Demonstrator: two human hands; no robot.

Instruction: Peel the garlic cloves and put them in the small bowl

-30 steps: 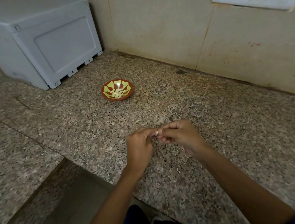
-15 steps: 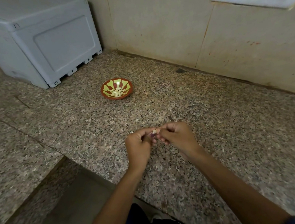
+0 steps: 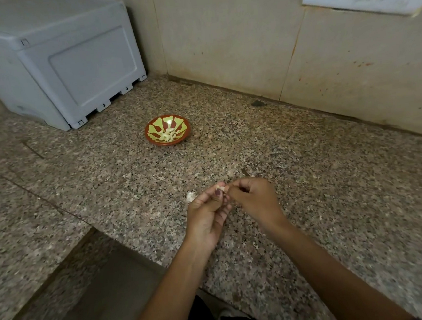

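Left hand [image 3: 209, 210] and right hand [image 3: 254, 198] both pinch one small pale garlic clove [image 3: 222, 188] above speckled granite counter [image 3: 333, 188] | small red-and-yellow patterned bowl [image 3: 152, 138] well beyond, holding peeled cloves | advice: anchor clove, strip skin from tip

You won't find any readable text, label, brand or number here; the small marks along the grey box [image 3: 59, 68] are too tiny to make out.
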